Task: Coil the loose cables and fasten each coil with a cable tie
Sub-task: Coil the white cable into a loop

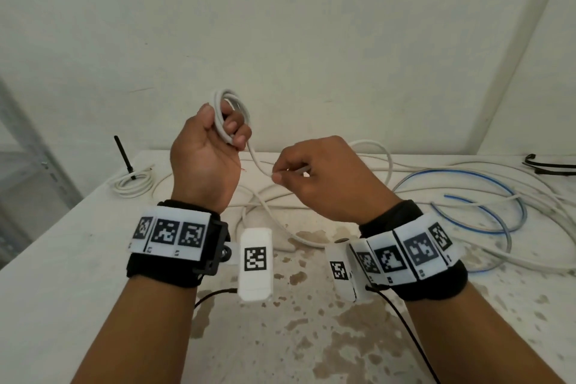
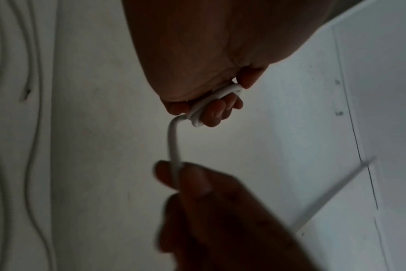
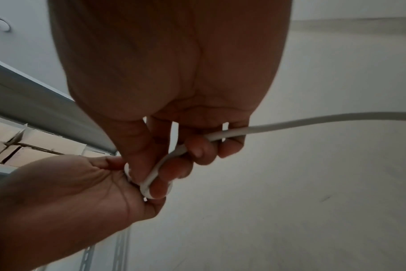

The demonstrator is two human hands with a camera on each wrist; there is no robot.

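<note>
My left hand [image 1: 215, 131] is raised above the table and grips a small coil of white cable [image 1: 232, 103] in its curled fingers; the same coil [image 2: 211, 102] shows in the left wrist view. From the coil the white cable [image 1: 257, 159] runs down and right to my right hand [image 1: 299, 170], which pinches it between thumb and fingers. In the right wrist view the cable [image 3: 290, 124] passes through my curled right fingers [image 3: 198, 150] and trails off right. More of this white cable [image 1: 386, 159] lies loose on the table behind.
A tied white coil [image 1: 134, 184] with a black cable tie [image 1: 124, 153] standing up lies back left on the stained white table [image 1: 93, 259]. Loose white and blue cables [image 1: 467, 196] sprawl on the right. Black cable ties [image 1: 542, 164] lie far right.
</note>
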